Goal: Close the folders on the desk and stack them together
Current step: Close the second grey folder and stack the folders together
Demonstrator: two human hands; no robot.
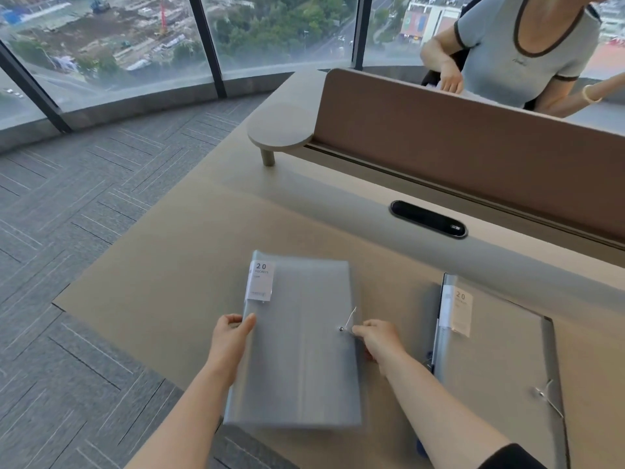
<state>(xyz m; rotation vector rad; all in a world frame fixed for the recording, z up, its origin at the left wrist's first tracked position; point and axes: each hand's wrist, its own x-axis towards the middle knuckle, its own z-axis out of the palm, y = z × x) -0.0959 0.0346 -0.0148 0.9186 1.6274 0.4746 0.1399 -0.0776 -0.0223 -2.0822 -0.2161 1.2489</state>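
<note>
Two grey translucent folders lay on the beige desk (162, 265), apart from each other and not stacked. The first folder (297, 350) sat closed at the lower centre of the frame, its near edge blurred. The second folder (497, 360) lay at the lower right, flat, with a thin elastic cord crossing its near right corner; whether its cover was fully shut could not be told. Each folder carried one white label reading "20": one label (259, 280) at the upper left corner of the first folder, one label (460, 311) near the top left of the second.

Two bare hands worked on the first folder. The left hand (231, 336) gripped its left edge, thumb on top of the cover and fingers curled underneath. The right hand (378, 338) was at the right edge, fingers pinched closed on the thin elastic cord (350, 316) beside the small metal stud (341, 329).

One dark oval cable slot (427, 219) was set into the desk above the folders. One brown divider panel (456, 143) ran across the upper right, and one other person in a grey top (527, 45) leaned behind it. Three window panes showed along the top of the frame.
</note>
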